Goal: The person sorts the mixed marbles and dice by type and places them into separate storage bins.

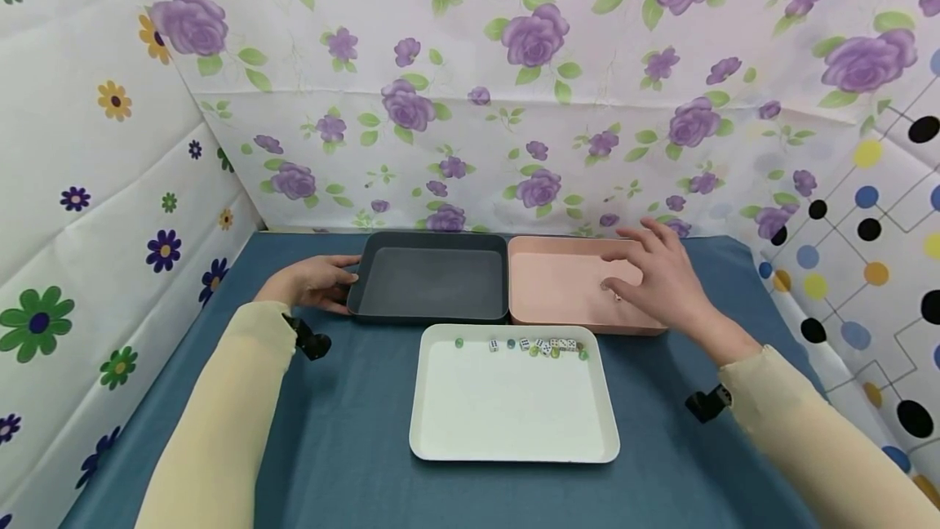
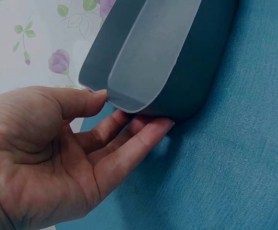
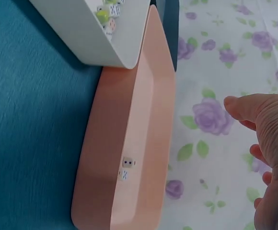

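With its thumb on the rim and its fingers against the outer wall, my left hand (image 1: pixel 312 282) grips the left end of a dark grey tray (image 1: pixel 441 280). Nothing lies inside that tray. My right hand (image 1: pixel 661 280) hovers over the right side of a pink tray (image 1: pixel 558 280), fingers spread and loosely bent, holding nothing. White dice (image 3: pixel 128 163) lie on the pink tray's floor, partly hidden by the thumb in the head view. In front, a white tray (image 1: pixel 514 406) holds several dice (image 1: pixel 546 345) and green glass beads (image 1: pixel 583 354) along its far side.
The dark and pink trays stand side by side at the back of the blue cloth (image 1: pixel 352 431), with the white tray close before them. Behind rises a flowered cloth wall (image 1: pixel 470 162). Patterned cloth walls also close in the left and right sides.
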Demonstrator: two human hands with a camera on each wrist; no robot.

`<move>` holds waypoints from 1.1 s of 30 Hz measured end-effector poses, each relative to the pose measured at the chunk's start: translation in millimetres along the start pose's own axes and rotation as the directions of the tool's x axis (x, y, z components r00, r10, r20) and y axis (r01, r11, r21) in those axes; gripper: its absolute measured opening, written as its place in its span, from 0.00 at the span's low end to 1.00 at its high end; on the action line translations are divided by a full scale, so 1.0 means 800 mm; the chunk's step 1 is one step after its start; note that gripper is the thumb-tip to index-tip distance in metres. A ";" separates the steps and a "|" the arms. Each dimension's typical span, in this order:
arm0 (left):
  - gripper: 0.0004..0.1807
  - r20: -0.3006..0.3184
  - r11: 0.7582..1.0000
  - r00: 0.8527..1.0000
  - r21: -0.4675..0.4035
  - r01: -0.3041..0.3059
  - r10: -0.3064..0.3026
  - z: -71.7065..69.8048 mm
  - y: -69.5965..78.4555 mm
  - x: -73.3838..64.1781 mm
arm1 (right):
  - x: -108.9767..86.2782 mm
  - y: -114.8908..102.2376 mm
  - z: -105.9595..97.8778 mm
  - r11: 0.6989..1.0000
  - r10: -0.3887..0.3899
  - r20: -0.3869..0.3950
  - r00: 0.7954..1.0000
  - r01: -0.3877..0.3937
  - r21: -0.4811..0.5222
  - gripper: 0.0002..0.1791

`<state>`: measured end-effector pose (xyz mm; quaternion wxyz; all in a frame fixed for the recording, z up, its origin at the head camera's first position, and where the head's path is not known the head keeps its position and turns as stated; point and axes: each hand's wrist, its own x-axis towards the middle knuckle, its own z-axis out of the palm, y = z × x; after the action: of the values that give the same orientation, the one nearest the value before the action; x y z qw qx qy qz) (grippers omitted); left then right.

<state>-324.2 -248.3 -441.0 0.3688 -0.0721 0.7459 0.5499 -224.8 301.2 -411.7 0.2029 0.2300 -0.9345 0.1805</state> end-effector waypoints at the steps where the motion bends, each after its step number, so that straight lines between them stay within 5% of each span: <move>1: 0.36 -0.003 1.000 1.000 -0.001 0.002 -0.002 0.000 0.000 0.000 | 0.000 -0.002 0.000 1.000 -0.010 -0.003 1.000 0.010 0.003 0.19; 16: 0.35 -0.031 1.000 1.000 -0.007 0.003 -0.004 0.002 0.000 0.003 | 0.002 -0.040 0.011 0.990 -0.135 -0.006 0.991 0.135 0.029 0.20; 23: 0.35 -0.038 1.000 0.999 -0.004 0.002 -0.002 0.001 -0.001 0.003 | 0.001 -0.052 0.020 0.964 -0.260 -0.051 0.964 0.257 -0.064 0.22; 33: 0.35 -0.047 1.000 0.999 -0.002 0.007 -0.007 0.001 -0.002 0.003 | -0.013 -0.065 0.042 0.958 -0.282 0.032 0.959 0.283 -0.040 0.17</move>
<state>-325.0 -247.1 -443.9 0.3529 -0.0880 0.7538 0.5473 -200.1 247.2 -432.7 0.2195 0.3588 -0.8985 0.1258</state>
